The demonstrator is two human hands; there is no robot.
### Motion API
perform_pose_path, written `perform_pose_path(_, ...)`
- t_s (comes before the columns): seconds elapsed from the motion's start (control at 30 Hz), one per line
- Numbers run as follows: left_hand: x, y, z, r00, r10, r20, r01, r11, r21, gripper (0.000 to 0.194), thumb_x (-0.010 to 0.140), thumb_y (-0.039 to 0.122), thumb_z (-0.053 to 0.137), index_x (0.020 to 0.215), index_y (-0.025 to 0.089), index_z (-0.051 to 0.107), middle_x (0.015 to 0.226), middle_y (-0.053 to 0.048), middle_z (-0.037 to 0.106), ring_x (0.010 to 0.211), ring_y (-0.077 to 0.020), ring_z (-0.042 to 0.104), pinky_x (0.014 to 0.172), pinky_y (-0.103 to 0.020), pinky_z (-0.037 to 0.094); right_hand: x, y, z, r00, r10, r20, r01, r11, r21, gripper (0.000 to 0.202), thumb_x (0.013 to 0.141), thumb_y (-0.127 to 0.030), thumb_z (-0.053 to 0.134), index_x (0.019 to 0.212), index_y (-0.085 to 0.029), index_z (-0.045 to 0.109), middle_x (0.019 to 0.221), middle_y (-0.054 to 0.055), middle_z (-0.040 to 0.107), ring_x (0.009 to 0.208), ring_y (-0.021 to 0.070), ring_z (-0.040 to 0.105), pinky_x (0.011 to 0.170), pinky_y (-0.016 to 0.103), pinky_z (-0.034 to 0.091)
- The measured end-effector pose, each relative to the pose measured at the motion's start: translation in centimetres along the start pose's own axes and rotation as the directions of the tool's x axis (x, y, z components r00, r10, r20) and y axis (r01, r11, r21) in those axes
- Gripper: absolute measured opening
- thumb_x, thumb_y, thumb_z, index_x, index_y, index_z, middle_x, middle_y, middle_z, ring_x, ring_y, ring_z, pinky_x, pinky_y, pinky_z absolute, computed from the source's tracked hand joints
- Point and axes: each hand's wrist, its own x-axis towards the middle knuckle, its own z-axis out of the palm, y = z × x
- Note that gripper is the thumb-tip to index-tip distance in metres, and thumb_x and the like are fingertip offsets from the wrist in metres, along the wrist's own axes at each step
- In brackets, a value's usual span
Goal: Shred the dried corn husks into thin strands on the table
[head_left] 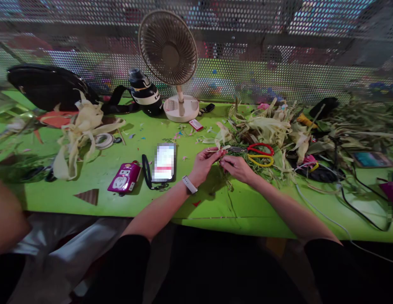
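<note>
Pale corn husk strip is in the person's hands, over the green table, right in front of the body. It has a bit of pink on it. The left hand has its thumb and finger pinched together on the strip. The right hand is just beside it, with its fingers pinched on the low pink end. I can't tell how hard they squeeze. A light watch is on the left wrist.

The scissors lie just past the right hand, with one red handle and one yellow handle. Behind and beside them is a big messy pile of husks. To the left of the hands are a phone with a bright screen and a purple plug block. Farther back stand a round fan and a dark bottle with a white band. A black bag sits at the far left, and a bunch of pale husks lies in front of it, near a roll of tape. Another phone is at the far right, and someone else's arm shows at the left edge
</note>
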Motion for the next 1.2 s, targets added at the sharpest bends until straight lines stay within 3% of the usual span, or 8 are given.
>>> perform_pose_path(0.07, 0.0, 0.0, -0.1, 1.0, -0.005, 0.024, 0.004, 0.999, 0.039, 0.038, 0.055, 0.031, 0.088, 0.084, 0.016, 0.069, 0.081, -0.001, 0.074, 0.076, -0.0127, 0.069, 0.078, -0.029, 0.054, 0.2, 0.5, -1.1, 0.997, 0.032, -0.072, -0.031, 0.999, 0.008, 0.023, 0.084, -0.031, 0.048, 0.065, -0.019, 0.054, 0.061, -0.001, 0.053, 0.059, 0.0125, 0.046, 0.059, 0.026, 0.036)
perform_pose_path(0.13, -0.1, -0.1, -0.3, 0.997, -0.021, 0.069, 0.015, 0.995, 0.097, 0.039, 0.057, 0.033, 0.087, 0.086, 0.016, 0.068, 0.078, -0.001, 0.072, 0.072, -0.0121, 0.067, 0.072, -0.028, 0.053, 0.4, 1.0, -2.1, 0.96, 0.061, -0.272, -0.048, 0.997, 0.055, 0.021, 0.085, -0.031, 0.049, 0.071, -0.019, 0.059, 0.069, 0.001, 0.059, 0.066, 0.0146, 0.052, 0.063, 0.028, 0.041)
perform_pose_path(0.23, -0.3, -0.3, -0.3, 0.988, -0.033, 0.148, 0.006, 0.984, 0.179, 0.038, 0.06, 0.036, 0.086, 0.087, 0.016, 0.069, 0.074, 0.001, 0.068, 0.07, -0.0106, 0.064, 0.073, -0.027, 0.052, 0.7, 1.3, -2.5, 0.914, 0.018, -0.406, 0.032, 0.993, 0.117, 0.023, 0.088, -0.037, 0.054, 0.085, -0.02, 0.069, 0.092, 0.006, 0.068, 0.091, 0.0196, 0.061, 0.084, 0.035, 0.047)
perform_pose_path(0.33, -0.5, -0.4, -0.1, 0.98, -0.02, 0.198, -0.024, 0.975, 0.219, 0.037, 0.063, 0.035, 0.084, 0.09, 0.016, 0.07, 0.08, 0.0, 0.067, 0.077, -0.0104, 0.062, 0.081, -0.026, 0.051, 0.8, 1.1, -1.7, 0.929, -0.066, -0.365, 0.127, 0.981, 0.145, 0.024, 0.085, -0.044, 0.063, 0.09, -0.024, 0.074, 0.104, 0.008, 0.07, 0.104, 0.0214, 0.062, 0.095, 0.041, 0.047)
perform_pose_path(0.5, -0.7, -0.2, 0.4, 0.973, -0.074, 0.221, 0.03, 0.98, 0.197, 0.031, 0.065, 0.036, 0.082, 0.086, 0.016, 0.07, 0.083, 0.0, 0.067, 0.079, -0.0109, 0.06, 0.084, -0.028, 0.051, 0.7, 0.9, -0.4, 0.913, -0.064, -0.402, 0.146, 0.973, 0.176, 0.023, 0.084, -0.046, 0.066, 0.085, -0.026, 0.076, 0.095, 0.006, 0.072, 0.096, 0.02, 0.065, 0.093, 0.041, 0.051)
perform_pose_path(0.83, -0.3, -0.6, -0.3, 0.944, -0.13, 0.303, 0.016, 0.936, 0.352, 0.035, 0.062, 0.043, 0.083, 0.074, 0.014, 0.067, 0.075, -0.001, 0.065, 0.07, -0.0097, 0.058, 0.075, -0.026, 0.051, 0.8, 1.6, -0.9, 0.948, 0.065, -0.311, 0.017, 0.967, 0.255, 0.031, 0.083, -0.049, 0.064, 0.087, -0.021, 0.076, 0.089, 0.006, 0.075, 0.086, 0.0202, 0.069, 0.084, 0.038, 0.054)
perform_pose_path(0.97, -0.2, -1.2, -0.6, 0.946, -0.124, 0.301, -0.022, 0.898, 0.44, 0.033, 0.067, 0.043, 0.079, 0.078, 0.014, 0.067, 0.073, -0.001, 0.065, 0.064, -0.0096, 0.058, 0.066, -0.025, 0.052, 0.7, 1.1, -1.5, 0.97, -0.044, -0.237, 0.059, 0.997, 0.058, 0.034, 0.078, -0.046, 0.071, 0.101, -0.022, 0.075, 0.105, 0.009, 0.074, 0.1, 0.0249, 0.068, 0.091, 0.043, 0.052)
perform_pose_path(1.2, -0.4, -0.6, -0.1, 0.966, -0.116, 0.232, -0.015, 0.867, 0.498, 0.022, 0.069, 0.031, 0.079, 0.073, 0.015, 0.064, 0.062, 0.002, 0.061, 0.052, -0.0083, 0.053, 0.052, -0.023, 0.044, 0.6, 0.6, -0.1, 0.92, -0.29, -0.264, 0.225, 0.941, -0.252, 0.016, 0.087, -0.031, 0.061, 0.086, -0.027, 0.077, 0.101, 0.006, 0.076, 0.1, 0.0244, 0.07, 0.094, 0.047, 0.05)
